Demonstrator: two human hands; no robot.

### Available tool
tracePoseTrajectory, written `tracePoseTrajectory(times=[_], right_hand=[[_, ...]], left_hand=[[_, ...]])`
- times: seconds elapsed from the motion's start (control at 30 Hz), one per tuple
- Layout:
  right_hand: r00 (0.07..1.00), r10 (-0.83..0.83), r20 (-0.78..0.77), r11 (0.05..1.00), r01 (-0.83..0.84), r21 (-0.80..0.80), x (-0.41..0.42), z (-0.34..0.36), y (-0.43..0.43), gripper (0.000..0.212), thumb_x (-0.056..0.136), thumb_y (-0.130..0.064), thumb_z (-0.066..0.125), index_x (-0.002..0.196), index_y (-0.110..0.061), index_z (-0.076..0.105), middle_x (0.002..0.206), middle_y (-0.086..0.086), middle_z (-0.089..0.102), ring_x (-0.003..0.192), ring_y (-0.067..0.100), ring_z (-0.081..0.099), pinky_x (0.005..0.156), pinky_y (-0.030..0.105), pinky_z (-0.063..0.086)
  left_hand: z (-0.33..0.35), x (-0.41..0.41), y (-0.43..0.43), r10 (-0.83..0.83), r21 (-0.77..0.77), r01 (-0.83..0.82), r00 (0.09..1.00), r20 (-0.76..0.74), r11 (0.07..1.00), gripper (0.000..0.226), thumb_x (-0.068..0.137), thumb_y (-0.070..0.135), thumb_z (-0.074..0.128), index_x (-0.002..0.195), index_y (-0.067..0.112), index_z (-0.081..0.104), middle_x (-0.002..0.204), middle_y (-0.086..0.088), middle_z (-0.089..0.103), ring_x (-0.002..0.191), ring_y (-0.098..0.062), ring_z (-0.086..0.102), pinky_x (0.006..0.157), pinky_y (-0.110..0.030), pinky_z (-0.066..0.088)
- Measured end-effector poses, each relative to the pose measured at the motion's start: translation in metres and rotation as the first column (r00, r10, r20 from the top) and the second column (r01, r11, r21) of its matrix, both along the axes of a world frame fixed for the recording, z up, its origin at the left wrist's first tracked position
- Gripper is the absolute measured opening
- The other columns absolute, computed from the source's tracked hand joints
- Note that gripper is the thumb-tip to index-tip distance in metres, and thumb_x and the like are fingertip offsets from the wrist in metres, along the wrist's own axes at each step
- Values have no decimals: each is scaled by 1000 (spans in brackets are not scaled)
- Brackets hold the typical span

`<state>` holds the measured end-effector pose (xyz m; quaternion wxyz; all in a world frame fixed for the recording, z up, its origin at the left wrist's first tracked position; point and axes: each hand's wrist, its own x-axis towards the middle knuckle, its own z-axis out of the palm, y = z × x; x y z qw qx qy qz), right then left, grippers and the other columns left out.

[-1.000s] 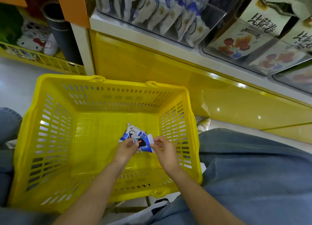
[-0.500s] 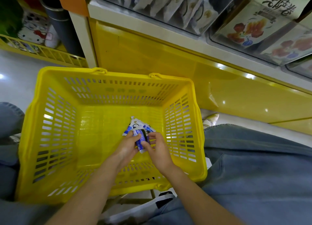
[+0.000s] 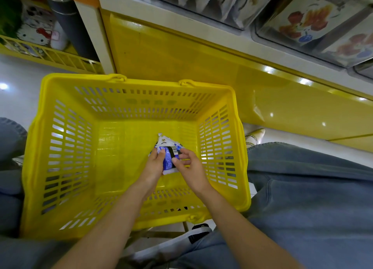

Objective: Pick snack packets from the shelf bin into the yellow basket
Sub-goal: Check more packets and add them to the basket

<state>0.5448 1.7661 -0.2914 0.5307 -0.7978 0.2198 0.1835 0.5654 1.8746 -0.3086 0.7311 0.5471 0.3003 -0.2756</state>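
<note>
At ten o'clock a white cartoon-cat item [image 3: 37, 31] sits behind a yellow wire rail [image 3: 50, 55], beside a dark tube [image 3: 68, 24] at eleven o'clock, while a glossy yellow panel [image 3: 181, 56] spans twelve to three o'clock, flower-printed packets [image 3: 302, 22] lie at one o'clock, and white floor [image 3: 18, 74] shows at nine o'clock.

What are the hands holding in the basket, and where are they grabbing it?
A small bunch of blue-and-white snack packets, low inside the yellow basket. The left hand holds their left side, the right hand pinches their right side.
</note>
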Motion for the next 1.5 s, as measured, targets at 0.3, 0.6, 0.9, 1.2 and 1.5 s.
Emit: tracePoseTrajectory(times=[0.3,0.6,0.9,1.2,1.5], right_hand=[[993,-70,99,993,79,-92,6,6,1,32,86,-30,64,112,-14,52,95,-16,54,82,0,55,69,12,45],[987,26,156,974,11,-228,11,19,-3,20,90,-24,58,106,-14,51,83,-12,58,71,9,62,58,13,47],[974,220,55,877,-173,-448,12,22,-4,26,100,-23,37,114,-8,52,89,22,66,80,39,61,61,39,40],[999,39,13,977,-35,-212,0,20,9,28,93,-12,53,119,-3,54,111,16,65,95,26,65,81,33,53],[991,129,23,960,-119,-254,0,17,1,30,90,0,45,117,-1,60,109,16,67,98,26,64,85,36,52]], left_hand=[[13,4,-4,-75,-32,78,992,103,996,26,99,6,33,120,11,47,111,-10,55,89,-12,55,72,-22,47],[27,2,-10,-93,65,80,968,232,995,17,97,16,44,104,2,50,94,-13,56,84,-18,52,69,-25,43],[25,-3,-7,-309,382,155,870,383,911,12,89,16,59,100,15,55,100,0,60,88,-11,54,77,-18,45],[17,0,-5,-150,452,34,963,224,891,13,89,16,59,94,4,59,88,-5,57,83,-17,51,60,-17,38],[10,-3,2,-362,367,295,923,127,882,39,86,13,64,121,-1,53,114,-12,59,102,-26,58,89,-37,50]])
